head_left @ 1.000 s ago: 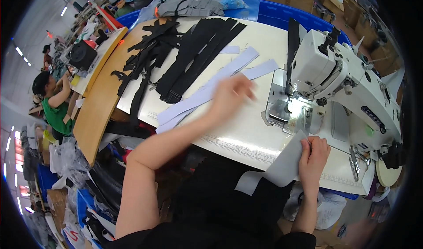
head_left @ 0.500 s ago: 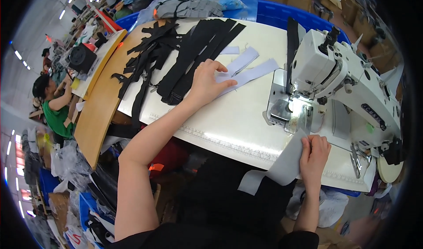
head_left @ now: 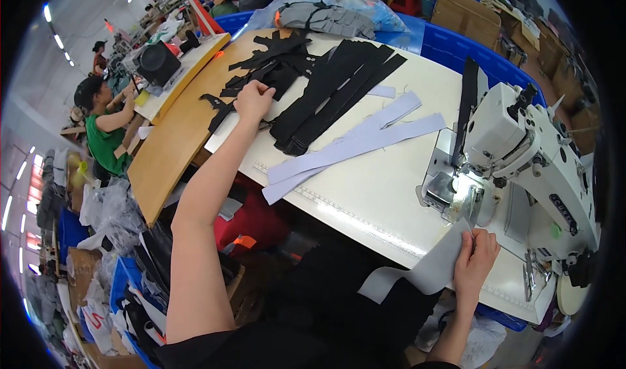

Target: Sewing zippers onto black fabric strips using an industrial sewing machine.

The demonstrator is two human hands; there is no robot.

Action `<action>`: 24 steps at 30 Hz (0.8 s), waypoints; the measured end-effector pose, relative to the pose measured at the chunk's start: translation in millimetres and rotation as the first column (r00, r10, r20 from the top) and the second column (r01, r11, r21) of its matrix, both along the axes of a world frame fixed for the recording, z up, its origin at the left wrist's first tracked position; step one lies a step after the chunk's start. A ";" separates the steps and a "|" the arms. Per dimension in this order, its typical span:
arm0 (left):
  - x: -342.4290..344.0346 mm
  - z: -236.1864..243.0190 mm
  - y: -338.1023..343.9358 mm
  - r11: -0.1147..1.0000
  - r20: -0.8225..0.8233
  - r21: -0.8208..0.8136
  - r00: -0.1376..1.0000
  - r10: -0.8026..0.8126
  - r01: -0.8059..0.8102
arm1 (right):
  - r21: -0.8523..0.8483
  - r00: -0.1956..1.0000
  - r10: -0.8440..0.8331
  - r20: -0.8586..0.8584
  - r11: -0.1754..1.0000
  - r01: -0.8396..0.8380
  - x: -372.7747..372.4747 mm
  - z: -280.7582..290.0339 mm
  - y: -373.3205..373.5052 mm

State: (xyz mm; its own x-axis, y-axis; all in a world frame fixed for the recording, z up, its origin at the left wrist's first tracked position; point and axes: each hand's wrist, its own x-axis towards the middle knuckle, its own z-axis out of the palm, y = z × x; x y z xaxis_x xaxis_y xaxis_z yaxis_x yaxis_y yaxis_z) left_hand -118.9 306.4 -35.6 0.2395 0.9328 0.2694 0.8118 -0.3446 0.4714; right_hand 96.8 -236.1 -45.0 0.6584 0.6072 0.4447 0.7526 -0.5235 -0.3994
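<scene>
My left hand (head_left: 254, 101) is over the pile of black fabric pieces (head_left: 280, 69) at the table's left, thumb and fingers pinched together. Whether a black piece is between them is hidden. My right hand (head_left: 476, 258) grips a pale grey fabric strip (head_left: 433, 268), whose curled tail hangs past the table's front edge. This strip's upper end reaches close to the lit needle area of the white sewing machine (head_left: 492, 124). Two long pale lavender strips (head_left: 352, 140) lie crossed on the table between my hands, beside long black fabric panels (head_left: 326, 98).
A blue bin (head_left: 450, 46) runs behind the white table (head_left: 365, 196). Scissors-like metal tools (head_left: 529, 274) rest right of my right hand. Wooden board (head_left: 176, 140) adjoins the table at left. A person in green (head_left: 107, 137) works farther left.
My left hand has left the lavender strips and moved left to the black pieces. The lavender strips now stretch farther toward the front edge. My right hand keeps its grip on the grey strip.
</scene>
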 end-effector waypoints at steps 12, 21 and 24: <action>54.5 93.2 -196.1 0.362 0.966 -0.247 0.198 0.167 0.899 | 0.589 0.563 0.664 -0.493 0.731 -0.346 -46.0 30.4 36.3; 88.3 58.2 -285.5 0.039 0.930 -0.275 0.256 0.264 0.961 | 0.502 0.452 0.567 -0.688 0.823 -0.267 -84.7 43.6 49.0; 94.4 55.6 -282.5 0.129 0.928 -0.328 0.294 0.228 0.936 | 0.454 0.433 0.478 -0.764 0.876 -0.166 -103.0 33.6 7.7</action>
State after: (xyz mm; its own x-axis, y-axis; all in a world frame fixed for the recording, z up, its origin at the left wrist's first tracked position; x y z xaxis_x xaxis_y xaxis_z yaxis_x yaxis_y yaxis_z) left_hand -24.5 23.9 20.0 0.8910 0.4346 -0.1312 -0.1753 0.5960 0.7836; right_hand -6.2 -228.4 -11.4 0.5784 0.8154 -0.0238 0.0589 -0.0709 -0.9957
